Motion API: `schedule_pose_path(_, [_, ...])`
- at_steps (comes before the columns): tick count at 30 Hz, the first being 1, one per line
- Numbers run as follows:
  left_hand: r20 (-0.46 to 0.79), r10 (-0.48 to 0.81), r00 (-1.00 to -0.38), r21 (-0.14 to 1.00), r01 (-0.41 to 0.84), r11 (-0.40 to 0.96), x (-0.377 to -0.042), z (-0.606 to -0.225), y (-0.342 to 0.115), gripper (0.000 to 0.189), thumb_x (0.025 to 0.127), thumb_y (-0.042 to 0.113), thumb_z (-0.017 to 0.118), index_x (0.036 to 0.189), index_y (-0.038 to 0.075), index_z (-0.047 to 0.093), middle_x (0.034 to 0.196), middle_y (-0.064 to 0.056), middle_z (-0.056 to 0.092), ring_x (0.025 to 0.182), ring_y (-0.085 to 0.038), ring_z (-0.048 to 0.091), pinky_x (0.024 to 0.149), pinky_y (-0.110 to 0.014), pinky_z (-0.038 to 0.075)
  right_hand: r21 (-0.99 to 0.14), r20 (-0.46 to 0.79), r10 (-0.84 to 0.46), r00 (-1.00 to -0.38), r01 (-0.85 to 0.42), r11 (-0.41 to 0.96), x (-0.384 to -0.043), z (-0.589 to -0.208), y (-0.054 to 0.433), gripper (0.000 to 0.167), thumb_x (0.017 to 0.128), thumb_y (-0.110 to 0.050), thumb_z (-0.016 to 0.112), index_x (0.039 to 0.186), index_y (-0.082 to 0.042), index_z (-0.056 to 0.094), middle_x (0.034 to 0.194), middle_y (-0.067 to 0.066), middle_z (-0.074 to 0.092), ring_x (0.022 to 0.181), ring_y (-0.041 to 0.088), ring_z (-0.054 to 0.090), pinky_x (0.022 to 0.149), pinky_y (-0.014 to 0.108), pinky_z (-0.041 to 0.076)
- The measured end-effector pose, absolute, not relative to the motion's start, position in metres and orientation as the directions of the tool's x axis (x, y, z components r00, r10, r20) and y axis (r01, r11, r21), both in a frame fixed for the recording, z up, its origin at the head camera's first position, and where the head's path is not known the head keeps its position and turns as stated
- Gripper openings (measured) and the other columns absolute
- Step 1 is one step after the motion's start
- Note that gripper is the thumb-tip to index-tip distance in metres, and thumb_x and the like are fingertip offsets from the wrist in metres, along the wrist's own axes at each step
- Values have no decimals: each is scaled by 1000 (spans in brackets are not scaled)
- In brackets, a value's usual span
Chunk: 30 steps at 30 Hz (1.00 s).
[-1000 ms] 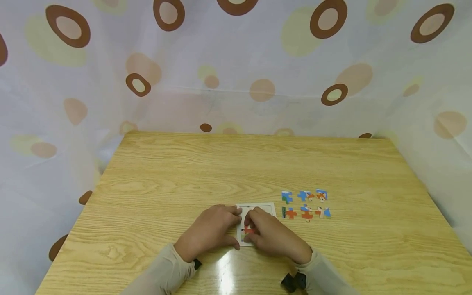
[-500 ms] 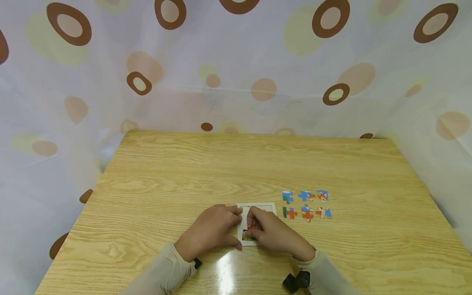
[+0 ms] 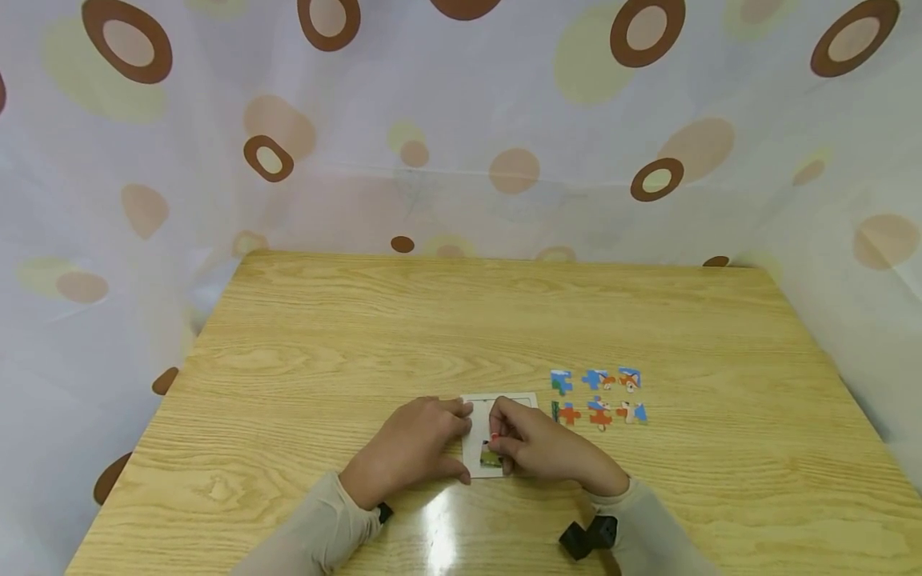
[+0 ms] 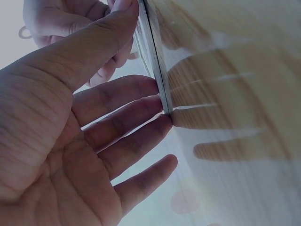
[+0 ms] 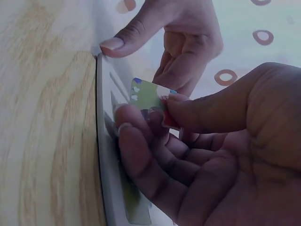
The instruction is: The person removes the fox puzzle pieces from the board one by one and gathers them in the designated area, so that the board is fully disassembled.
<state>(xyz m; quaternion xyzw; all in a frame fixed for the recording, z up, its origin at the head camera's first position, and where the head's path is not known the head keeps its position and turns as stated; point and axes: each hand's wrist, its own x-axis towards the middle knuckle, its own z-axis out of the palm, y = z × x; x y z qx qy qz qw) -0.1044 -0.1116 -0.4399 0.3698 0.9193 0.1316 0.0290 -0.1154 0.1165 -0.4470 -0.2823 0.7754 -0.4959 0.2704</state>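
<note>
A white-bordered puzzle tray (image 3: 470,460) lies on the table near the front. My left hand (image 3: 414,444) rests at its left side, fingers fairly straight, fingertips touching the edge (image 4: 161,75) and thumb near the front corner. My right hand (image 3: 551,452) pinches a jigsaw piece (image 3: 491,458) between thumb and fingers over the tray. In the right wrist view this piece (image 5: 146,96) is green with a red part and small pale shapes, tilted up off the tray floor. My right hand covers the tray's right part; a yellow-green patch (image 5: 136,202) shows below its fingers.
Several loose jigsaw pieces lie in two rows right of the tray, among them a blue-and-orange fox piece (image 3: 630,380) and an orange piece (image 3: 599,414). The wooden table (image 3: 360,320) ends at a curtain (image 3: 461,208) with brown rings behind it.
My right hand has shifted slightly right, lifting the pinched piece so that more of its green face shows. My left hand stays at the tray's left edge.
</note>
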Motion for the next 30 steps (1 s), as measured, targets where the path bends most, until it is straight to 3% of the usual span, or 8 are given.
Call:
schedule_pose_path(4, [35,687,-726,268,669,693,-104,-440,-111,55,70,47,92,108,8,80,132,-10,69,117,-29,68,99,-40,54,-928,-168,-712,-681,-133,347,-116,-446,117,9,104,-2,57,98,-3,51,73,11,63,53,18,61,50,24,48])
schedule_pose_path(9, [45,689,-723,270,673,688,-104,-440,-111,51,69,46,92,102,9,79,131,-10,70,116,-27,68,98,-40,54,-924,-203,-698,-686,-101,368,-118,-442,124,10,102,-3,63,97,-3,54,81,9,61,49,13,55,47,23,45])
schedule_pose_path(13, [53,692,-719,260,679,686,-104,-441,-111,48,68,46,93,96,10,79,129,-10,71,115,-26,69,99,-40,53,-893,-196,-694,-692,-166,418,-125,-440,134,10,99,-4,67,94,-5,58,80,3,60,55,10,52,50,23,43])
schedule_pose_path(19, [42,689,-723,254,675,693,-105,-442,-111,48,68,47,93,96,10,79,130,-9,70,116,-25,69,102,-41,51,-834,-164,-706,-689,-286,472,-134,-438,148,9,97,-5,69,90,-7,64,83,-3,65,76,11,58,68,27,47])
schedule_pose_path(30, [37,688,-725,252,673,696,-105,-443,-111,52,69,47,93,103,10,80,132,-9,69,120,-24,67,105,-43,49,-833,-153,-692,-706,-285,475,-144,-429,181,9,97,2,66,91,-3,64,87,2,64,77,14,57,66,25,47])
